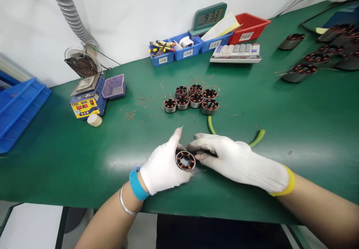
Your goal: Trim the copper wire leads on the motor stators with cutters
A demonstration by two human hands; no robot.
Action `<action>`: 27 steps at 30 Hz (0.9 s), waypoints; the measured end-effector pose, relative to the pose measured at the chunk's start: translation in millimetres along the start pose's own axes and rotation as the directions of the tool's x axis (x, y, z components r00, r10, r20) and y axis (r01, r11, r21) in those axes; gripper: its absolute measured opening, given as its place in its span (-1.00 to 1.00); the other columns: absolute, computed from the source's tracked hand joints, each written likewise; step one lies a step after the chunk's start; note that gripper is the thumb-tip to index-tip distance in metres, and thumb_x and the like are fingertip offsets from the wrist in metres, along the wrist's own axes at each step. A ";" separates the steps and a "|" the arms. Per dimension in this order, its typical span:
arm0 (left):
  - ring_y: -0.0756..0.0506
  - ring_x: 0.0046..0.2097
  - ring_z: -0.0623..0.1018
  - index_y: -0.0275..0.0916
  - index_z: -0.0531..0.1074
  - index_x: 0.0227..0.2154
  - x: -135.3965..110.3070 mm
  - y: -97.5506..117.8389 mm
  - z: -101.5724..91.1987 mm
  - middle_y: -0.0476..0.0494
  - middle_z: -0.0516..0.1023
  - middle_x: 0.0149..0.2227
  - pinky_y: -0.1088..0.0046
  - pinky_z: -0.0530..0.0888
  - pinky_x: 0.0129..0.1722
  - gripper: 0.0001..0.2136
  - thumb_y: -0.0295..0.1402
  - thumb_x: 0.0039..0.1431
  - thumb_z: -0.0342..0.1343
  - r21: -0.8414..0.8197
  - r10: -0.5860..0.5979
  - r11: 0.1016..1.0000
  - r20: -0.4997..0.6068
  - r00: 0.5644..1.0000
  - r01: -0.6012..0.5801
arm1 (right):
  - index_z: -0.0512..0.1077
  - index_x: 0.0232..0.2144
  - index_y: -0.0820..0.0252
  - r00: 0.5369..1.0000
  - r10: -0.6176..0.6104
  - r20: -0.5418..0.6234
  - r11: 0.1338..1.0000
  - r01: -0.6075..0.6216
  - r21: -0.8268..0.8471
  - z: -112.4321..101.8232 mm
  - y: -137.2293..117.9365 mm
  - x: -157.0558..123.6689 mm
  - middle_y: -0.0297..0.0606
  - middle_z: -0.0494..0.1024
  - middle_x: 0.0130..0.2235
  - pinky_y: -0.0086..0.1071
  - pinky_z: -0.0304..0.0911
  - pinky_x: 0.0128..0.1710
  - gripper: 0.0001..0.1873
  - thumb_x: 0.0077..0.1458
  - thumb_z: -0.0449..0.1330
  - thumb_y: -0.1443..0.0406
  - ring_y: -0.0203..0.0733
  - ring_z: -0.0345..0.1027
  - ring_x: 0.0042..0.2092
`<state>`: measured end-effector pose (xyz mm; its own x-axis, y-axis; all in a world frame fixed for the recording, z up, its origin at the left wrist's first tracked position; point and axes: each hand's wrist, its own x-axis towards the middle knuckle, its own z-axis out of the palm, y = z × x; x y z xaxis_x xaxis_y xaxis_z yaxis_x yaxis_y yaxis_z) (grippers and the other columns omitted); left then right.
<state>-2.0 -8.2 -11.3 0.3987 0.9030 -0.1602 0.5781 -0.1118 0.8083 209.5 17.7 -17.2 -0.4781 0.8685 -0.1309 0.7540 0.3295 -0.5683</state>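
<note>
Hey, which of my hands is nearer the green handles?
Right. Your right hand partly hides the green handles; your left hand, holding a wound ring, is farther left.

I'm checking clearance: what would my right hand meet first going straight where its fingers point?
Probably the copper-wound ring in your left hand; whether your right hand touches it is unclear.
</note>
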 end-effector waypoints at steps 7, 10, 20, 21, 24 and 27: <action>-0.18 -0.12 0.60 -0.21 -0.14 0.44 0.9 -0.7 -4.4 -0.09 0.61 -0.07 0.30 0.54 -0.09 0.04 -0.37 -0.11 0.27 0.037 -0.003 0.999 0.022 1.000 0.002 | 0.60 -0.17 -0.03 0.992 0.055 -0.110 0.989 -0.069 -0.133 -2.4 -9.5 23.1 -0.30 0.66 -0.14 -0.34 0.23 -0.34 -0.73 0.19 0.12 0.29 -0.03 0.50 -0.12; -0.23 -0.08 0.59 -0.25 -0.08 0.43 1.3 -0.5 -3.0 -0.11 0.62 -0.08 0.24 0.52 -0.04 0.01 -0.35 -0.11 0.27 0.125 0.032 0.992 -0.002 0.999 -0.031 | 0.60 -0.22 -0.01 0.996 0.045 -0.080 0.975 -0.061 -0.212 0.2 -8.6 16.0 -0.28 0.65 -0.17 -0.33 0.22 -0.34 -0.75 0.20 0.11 0.29 -0.02 0.49 -0.12; -0.26 -0.13 0.60 -0.31 -0.06 0.42 4.2 -5.5 2.7 -0.16 0.61 -0.14 0.21 0.53 -0.11 0.01 -0.28 -0.12 0.27 0.129 0.078 0.989 -0.011 0.997 -0.076 | 0.54 0.00 0.00 0.977 -0.025 -0.210 0.993 0.001 -0.118 -1.5 -1.1 -25.0 -0.18 0.55 0.11 -0.25 0.38 -0.25 -0.52 0.02 0.25 0.05 0.11 0.47 0.04; -0.25 -0.13 0.60 -0.29 -0.09 0.42 4.1 -6.0 2.0 -0.14 0.61 -0.14 0.22 0.53 -0.11 0.02 -0.29 -0.11 0.27 0.105 0.069 0.992 -0.004 0.998 -0.069 | 0.57 -0.08 0.00 0.983 -0.022 -0.183 0.996 0.006 -0.087 -6.4 -9.2 -18.9 -0.19 0.57 0.08 -0.28 0.35 -0.31 -0.58 0.01 0.26 0.06 0.11 0.47 0.02; -0.26 -0.08 0.60 -0.22 -0.13 0.43 4.0 -4.9 -1.1 -0.15 0.61 -0.08 0.22 0.53 -0.07 0.05 -0.30 -0.11 0.29 0.062 0.029 0.998 -0.003 1.000 -0.029 | 0.55 -0.40 0.08 0.999 0.021 -0.043 0.993 -0.016 0.115 -15.3 -35.1 7.8 -0.29 0.65 -0.27 -0.35 0.21 -0.40 -0.76 0.15 0.13 0.15 -0.10 0.50 -0.26; -0.31 -0.02 0.59 -0.26 -0.19 0.44 4.8 -2.0 -3.8 -0.25 0.58 0.00 0.16 0.53 -0.04 0.09 -0.28 -0.12 0.31 0.058 -0.021 0.998 -0.018 1.000 0.021 | 0.49 -0.49 0.14 0.990 0.121 -0.077 0.946 -0.092 0.310 -11.1 -45.2 36.2 -0.35 0.58 -0.48 -0.35 0.15 -0.42 -0.76 0.12 0.16 0.17 -0.19 0.41 -0.43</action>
<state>-4.0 -2.0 -11.6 0.3742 0.9122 -0.1668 0.6269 -0.1163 0.7704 163.0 38.4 12.8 -0.3470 0.9280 -0.1356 0.6180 0.1175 -0.7774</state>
